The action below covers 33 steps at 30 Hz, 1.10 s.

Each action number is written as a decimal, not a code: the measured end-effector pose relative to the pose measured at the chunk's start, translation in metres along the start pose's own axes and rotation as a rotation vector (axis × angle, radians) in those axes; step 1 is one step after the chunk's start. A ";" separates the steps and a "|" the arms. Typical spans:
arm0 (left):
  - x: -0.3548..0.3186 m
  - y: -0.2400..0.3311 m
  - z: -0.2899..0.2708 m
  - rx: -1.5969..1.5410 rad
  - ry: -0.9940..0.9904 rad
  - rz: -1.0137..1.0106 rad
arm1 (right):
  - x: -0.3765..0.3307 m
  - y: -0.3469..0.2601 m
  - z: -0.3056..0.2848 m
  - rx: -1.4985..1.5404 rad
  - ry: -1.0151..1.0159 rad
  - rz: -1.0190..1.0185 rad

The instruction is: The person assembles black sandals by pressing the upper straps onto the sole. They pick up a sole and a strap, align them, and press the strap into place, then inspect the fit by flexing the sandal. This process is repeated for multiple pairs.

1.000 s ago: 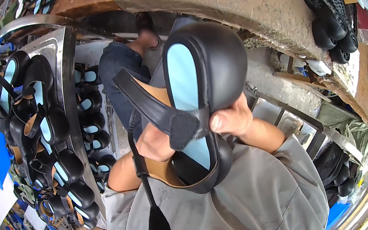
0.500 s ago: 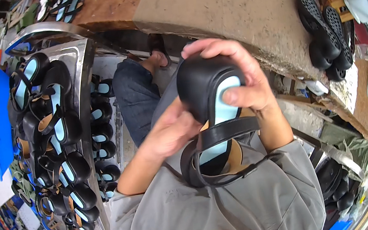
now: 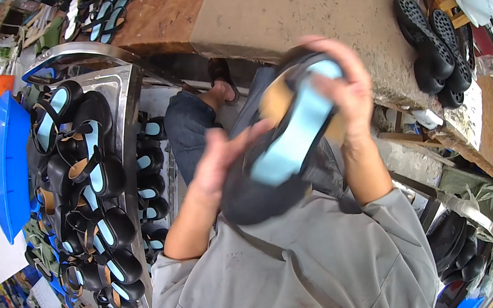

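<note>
The black sandal (image 3: 284,148) lies between left hand (image 3: 221,157) and right hand (image 3: 348,84).

Metal tray (image 3: 124,102) of black sandals (image 3: 87,178), blue bin (image 3: 6,164), black soles (image 3: 434,43), workbench (image 3: 276,9)

Motion blurred the black sandal (image 3: 278,149) and both hands, so the grip of the fingers (image 3: 349,75) was unclear. The left hand (image 3: 218,158) hid its heel. The lower sandals on the metal rack (image 3: 124,102) overlapped.
</note>
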State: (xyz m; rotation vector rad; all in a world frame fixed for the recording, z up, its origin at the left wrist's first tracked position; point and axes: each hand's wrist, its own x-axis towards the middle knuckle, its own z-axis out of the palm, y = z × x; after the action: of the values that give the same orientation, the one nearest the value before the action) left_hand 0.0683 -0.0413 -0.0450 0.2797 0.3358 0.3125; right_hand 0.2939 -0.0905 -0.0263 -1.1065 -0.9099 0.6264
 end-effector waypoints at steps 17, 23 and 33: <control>-0.003 0.039 0.014 1.441 -0.037 0.519 | -0.110 -0.001 0.013 0.530 -0.515 0.658; 0.001 0.028 0.037 1.591 -0.039 0.626 | -0.090 -0.013 0.002 0.471 -0.616 0.759; 0.009 0.032 0.046 1.728 -0.014 0.537 | -0.067 -0.016 -0.007 0.413 -0.485 0.662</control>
State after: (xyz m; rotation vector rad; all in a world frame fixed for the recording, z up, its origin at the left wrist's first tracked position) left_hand 0.0852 -0.0186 0.0048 2.0929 0.4440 0.4798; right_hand 0.2658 -0.1540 -0.0326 -0.8769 -0.7524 1.6057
